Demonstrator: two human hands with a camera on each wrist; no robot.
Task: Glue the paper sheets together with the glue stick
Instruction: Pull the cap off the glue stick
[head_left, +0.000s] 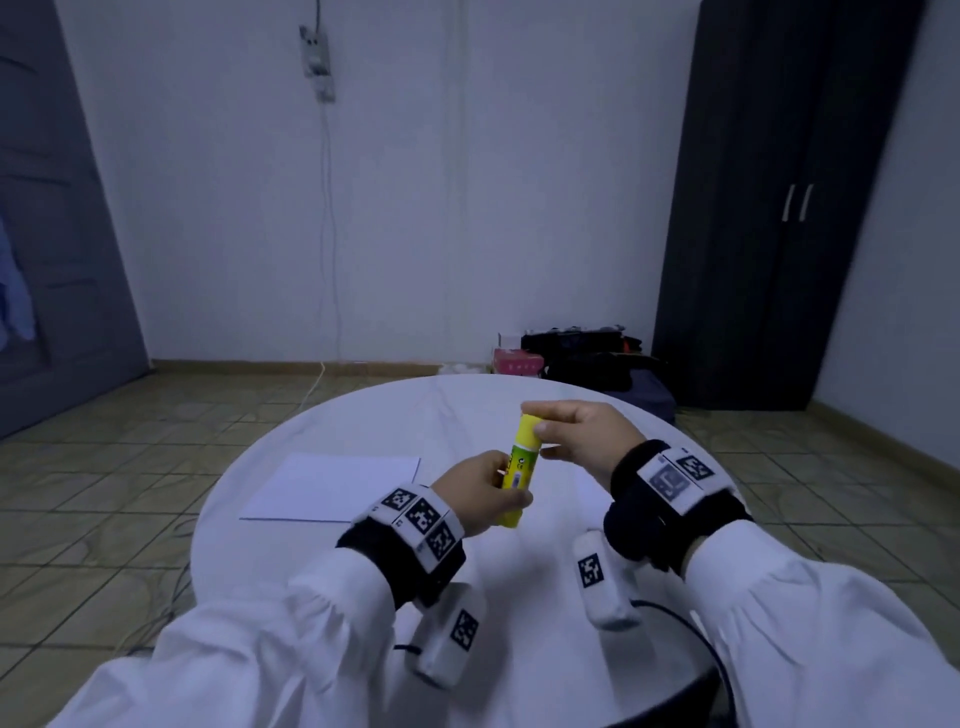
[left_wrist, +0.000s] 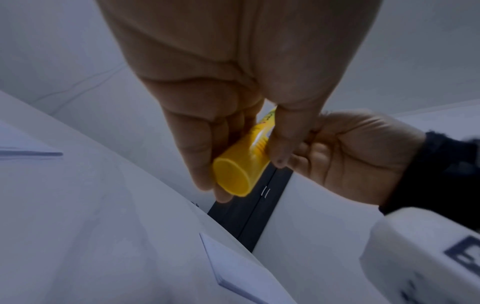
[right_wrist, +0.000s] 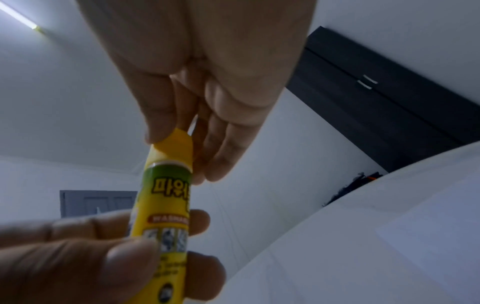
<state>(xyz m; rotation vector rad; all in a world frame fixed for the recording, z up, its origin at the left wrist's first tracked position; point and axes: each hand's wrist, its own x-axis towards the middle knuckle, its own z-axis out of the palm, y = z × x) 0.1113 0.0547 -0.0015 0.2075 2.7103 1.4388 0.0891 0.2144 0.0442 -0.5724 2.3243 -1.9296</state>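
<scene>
Left hand (head_left: 480, 486) fingers grip glue stick (head_left: 517, 467) body; right hand (head_left: 582, 431) fingers pinch cap (head_left: 531, 427).

A round table (head_left: 363, 415) stands in the foreground, with a wardrobe (head_left: 779, 208) behind it to the right and a door (head_left: 47, 234) to the left. A paper sheet (head_left: 332, 486) lies on the table's left half. Above the table's middle, the left hand (head_left: 480, 486) holds the lower body of a glue stick (head_left: 517, 475); the right hand (head_left: 587, 434) grips its upper end, the cap (head_left: 531, 428).
</scene>
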